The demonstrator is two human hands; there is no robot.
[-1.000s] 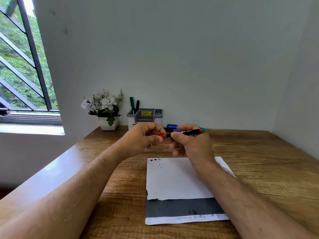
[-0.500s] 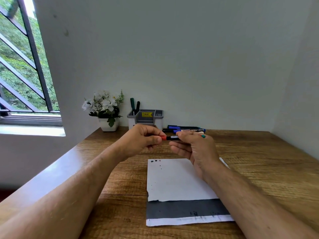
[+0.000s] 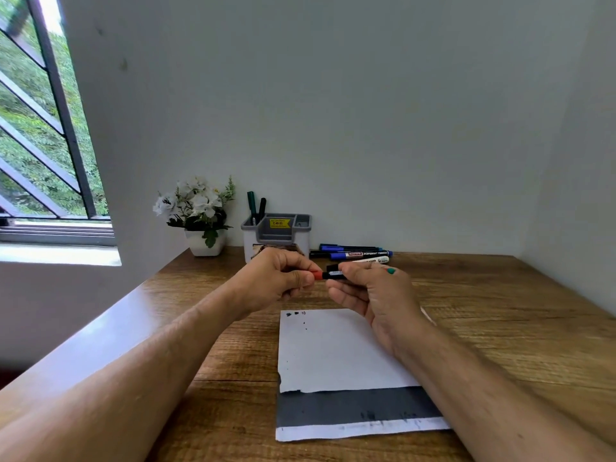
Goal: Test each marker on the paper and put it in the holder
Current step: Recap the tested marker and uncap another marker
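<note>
Above the white paper (image 3: 333,348), the left hand (image 3: 276,278) pinched the slim black marker's (image 3: 335,274) red cap (image 3: 318,275) while the right hand (image 3: 373,295) gripped its barrel.

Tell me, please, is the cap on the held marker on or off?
On: the red cap sits against the marker barrel, pinched by the left hand.

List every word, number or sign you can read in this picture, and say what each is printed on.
"49.00", after what looks like a rupee sign: yellow sticker on the holder; its top line is too small to read.
"PERMANENT MARKER": blue marker; the brand in its red box is blurred.
White marker: print too blurred.
Held marker: label too blurred.
</note>
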